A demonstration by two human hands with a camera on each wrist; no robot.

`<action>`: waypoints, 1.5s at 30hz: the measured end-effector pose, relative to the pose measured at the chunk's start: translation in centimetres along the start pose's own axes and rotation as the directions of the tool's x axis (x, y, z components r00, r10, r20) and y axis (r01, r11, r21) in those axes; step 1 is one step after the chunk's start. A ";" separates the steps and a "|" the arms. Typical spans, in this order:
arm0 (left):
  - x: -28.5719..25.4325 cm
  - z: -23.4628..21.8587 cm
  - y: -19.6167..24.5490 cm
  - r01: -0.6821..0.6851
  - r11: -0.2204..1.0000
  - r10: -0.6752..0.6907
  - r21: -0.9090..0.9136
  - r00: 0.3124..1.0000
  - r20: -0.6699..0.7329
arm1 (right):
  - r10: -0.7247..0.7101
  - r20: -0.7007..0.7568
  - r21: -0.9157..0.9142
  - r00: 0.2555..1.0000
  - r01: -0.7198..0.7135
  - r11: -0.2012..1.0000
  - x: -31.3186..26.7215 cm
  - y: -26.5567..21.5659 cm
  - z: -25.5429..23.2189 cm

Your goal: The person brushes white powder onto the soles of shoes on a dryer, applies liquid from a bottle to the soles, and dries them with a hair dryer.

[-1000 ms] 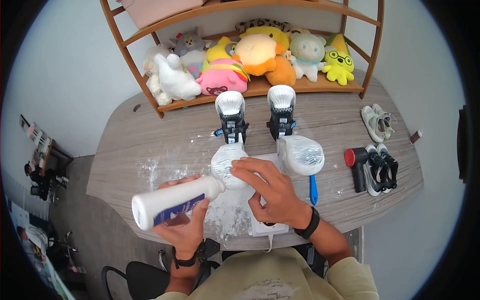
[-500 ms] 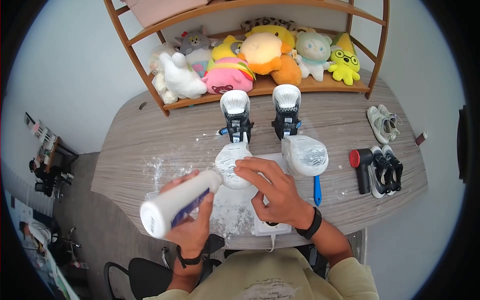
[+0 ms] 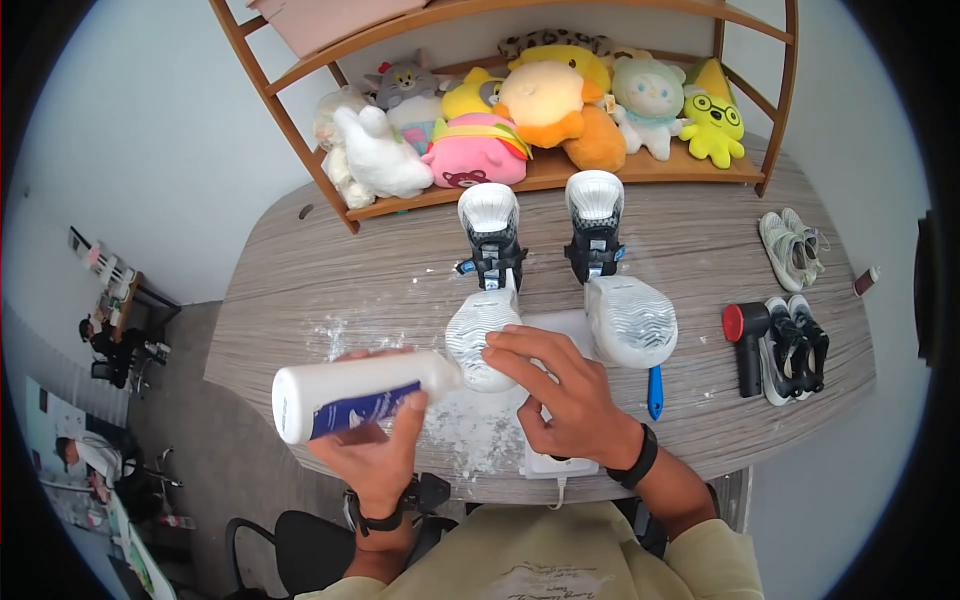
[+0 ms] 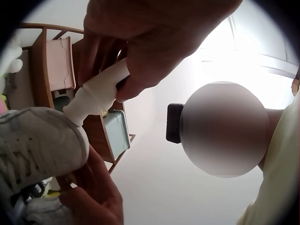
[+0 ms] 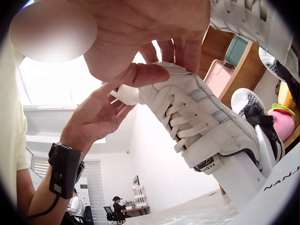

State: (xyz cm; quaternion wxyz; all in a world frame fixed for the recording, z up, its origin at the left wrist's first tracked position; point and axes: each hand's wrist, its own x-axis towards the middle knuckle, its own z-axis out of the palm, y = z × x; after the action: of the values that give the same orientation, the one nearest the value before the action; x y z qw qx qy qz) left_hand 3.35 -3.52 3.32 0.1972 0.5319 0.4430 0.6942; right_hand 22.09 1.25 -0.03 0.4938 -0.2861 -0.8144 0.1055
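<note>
My left hand [image 3: 375,452] grips a white bottle [image 3: 335,385] with a blue label, tilted with its neck at the toe of a white shoe [image 3: 482,335]. That shoe stands sole up on a holder; the right wrist view shows its laces [image 5: 180,119] underneath. The fingers of my right hand [image 3: 575,400] touch the sole's right edge, and in the right wrist view the thumb lies along the toe. A second white shoe [image 3: 632,322] is held sole up beside it. In the left wrist view the bottle's neck [image 4: 77,108] meets the toe.
Behind the shoes, two black-and-white shoes [image 3: 490,235] stand on the holder, before a shelf [image 3: 560,180] of plush toys. To the right are a blue-handled tool [image 3: 655,393], a black-and-red device [image 3: 748,350] and more shoes [image 3: 793,350]. White residue [image 3: 475,440] marks the table.
The view has shifted, so the table and shoes appear farther right. The bottle has swung nearer to level in my left hand. My right hand stays at the same shoe.
</note>
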 end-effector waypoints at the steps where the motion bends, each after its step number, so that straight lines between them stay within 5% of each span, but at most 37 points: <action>1: -0.4 0.2 0.5 0.019 0.999 -0.019 -0.049 1.000 0.010 | 0.001 -0.005 -0.007 1.000 -0.001 1.000 0.0 0.0 0.0; 4: -1.1 1.1 1.8 -0.046 0.995 0.058 -0.085 0.987 0.151 | -0.006 -0.011 -0.010 1.000 0.006 1.000 0.1 0.0 0.0; 8: -0.5 1.5 1.0 -0.059 0.997 0.058 -0.053 0.998 -0.012 | 0.002 -0.001 -0.017 1.000 -0.002 1.000 0.1 -0.1 -0.1; 15: 2.8 -1.2 -2.8 0.213 0.974 -0.215 -0.079 0.977 -0.011 | 0.009 -0.008 -0.082 1.000 -0.009 0.997 0.3 -0.2 0.3; 19: 5.0 -1.7 -5.7 0.345 0.908 -0.322 -0.239 0.938 0.131 | 0.003 -0.017 -0.100 1.000 -0.004 0.995 0.6 -0.4 0.6; 29: 7.9 -1.4 -11.5 0.534 0.788 -0.388 -0.305 0.816 0.429 | 0.013 0.028 -0.141 1.000 -0.009 0.990 0.2 -0.4 1.1; 33: 8.5 -1.3 -13.3 0.562 0.771 -0.386 -0.301 0.787 0.481 | 0.023 0.045 -0.161 0.999 -0.015 0.987 -0.1 -0.6 1.4; 45: 7.4 -0.1 -17.7 0.496 0.766 -0.331 -0.410 0.850 0.409 | 0.044 0.028 -0.228 0.999 -0.037 0.973 -0.6 -0.9 2.0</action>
State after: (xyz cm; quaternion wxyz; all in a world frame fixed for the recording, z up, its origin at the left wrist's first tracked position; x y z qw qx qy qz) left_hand -2.91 11.29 -7.16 0.5458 0.4525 0.3177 0.6296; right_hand 20.25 0.39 -0.99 0.4420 -0.3554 -0.8232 0.0264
